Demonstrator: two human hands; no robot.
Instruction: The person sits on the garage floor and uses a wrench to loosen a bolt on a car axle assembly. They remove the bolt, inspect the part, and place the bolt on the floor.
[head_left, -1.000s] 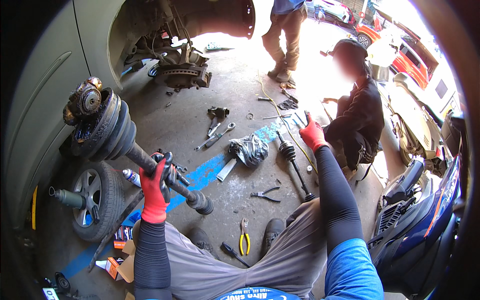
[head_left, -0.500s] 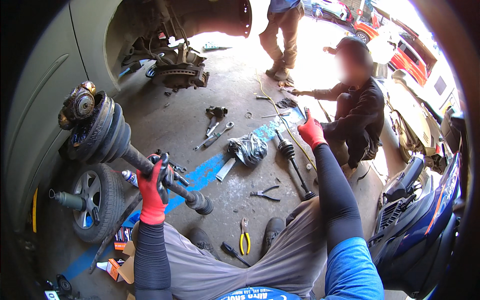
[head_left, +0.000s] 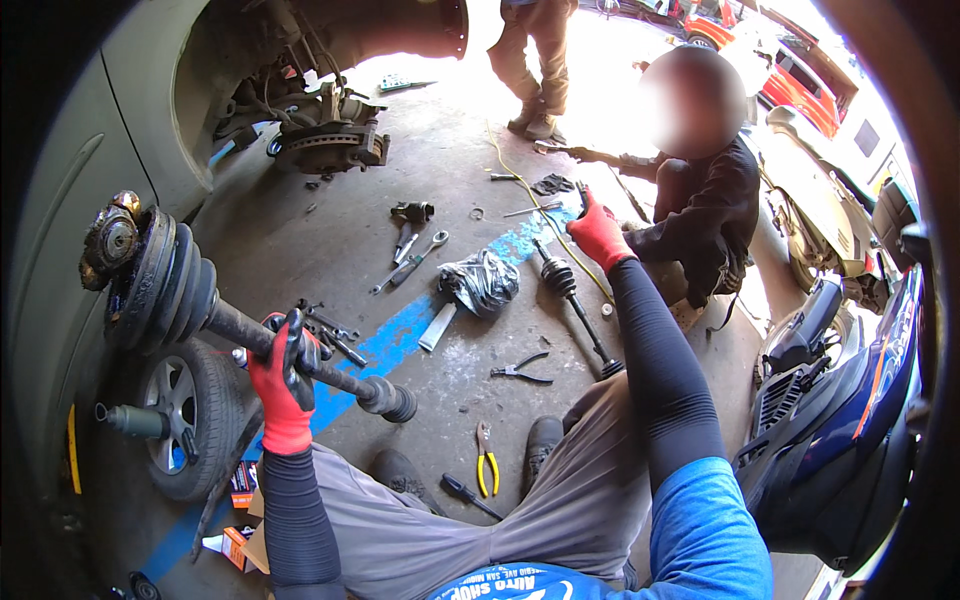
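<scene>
My left hand (head_left: pixel 283 385), in a red glove with black fingers, is wrapped round the shaft of a CV axle (head_left: pixel 235 326). The axle is held tilted off the floor. Its large greasy joint and ribbed boot (head_left: pixel 160 280) are at the upper left, and its smaller end is beside my knees. My right hand (head_left: pixel 602 238), gloved in red, is stretched out forward with the fingers mostly curled. A narrow dark piece shows at its fingertips; I cannot tell whether it is a tool or the glove's black fingertip. Beyond it, on the floor, lies a second CV axle (head_left: pixel 572 295).
Circlip pliers (head_left: pixel 522 370), yellow-handled pliers (head_left: pixel 486 460), a screwdriver (head_left: pixel 468 494), a ratchet (head_left: pixel 412 262) and a plastic-wrapped bundle (head_left: pixel 482 285) lie on the floor. A wheel (head_left: pixel 192 420) is at left, below the car's exposed brake disc (head_left: pixel 325 152). A co-worker (head_left: pixel 705 200) crouches ahead right; a motorcycle (head_left: pixel 835 400) stands right.
The view has shifted, so the surroundings sit further left and higher. The held axle's large end has swung left and lower. My right arm remains outstretched.
</scene>
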